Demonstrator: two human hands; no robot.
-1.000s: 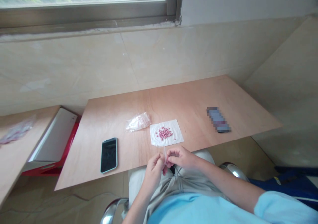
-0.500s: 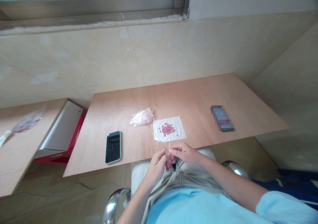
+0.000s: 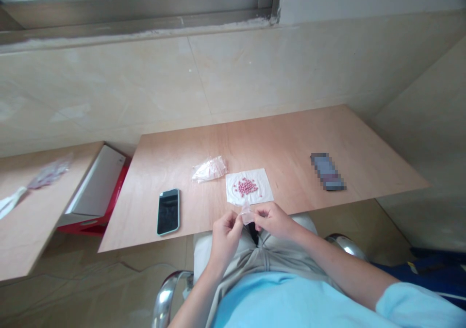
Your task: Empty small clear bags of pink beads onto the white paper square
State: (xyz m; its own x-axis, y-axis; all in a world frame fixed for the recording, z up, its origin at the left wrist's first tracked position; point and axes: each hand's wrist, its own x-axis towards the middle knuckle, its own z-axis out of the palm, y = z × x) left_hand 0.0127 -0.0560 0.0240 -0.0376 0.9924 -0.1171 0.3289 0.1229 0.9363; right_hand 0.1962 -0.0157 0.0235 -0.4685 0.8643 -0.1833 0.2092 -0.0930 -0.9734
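Observation:
Between my hands, at the table's front edge, is a small clear plastic bag [image 3: 247, 215]. My left hand [image 3: 226, 231] pinches its left side between thumb and fingers. On the other side, my right hand [image 3: 272, 219] grips the bag's right edge in the same way. Just beyond the bag lies a white cloth or tissue [image 3: 265, 192] with a cluster of pink beads [image 3: 246, 187] spread on it. A pile of clear plastic bags [image 3: 210, 169] rests to the left of the cloth.
A phone [image 3: 169, 212] lies on the wooden table [image 3: 276, 139] at left; a pixelated dark object [image 3: 328, 172] is at right. Another table [image 3: 32, 221] on the far left holds plastic packaging [image 3: 51, 172]. A white box [image 3: 96, 185] stands between the tables.
My hands have drawn slightly apart, and the clear bag now shows spread out between them. The view has shifted a little.

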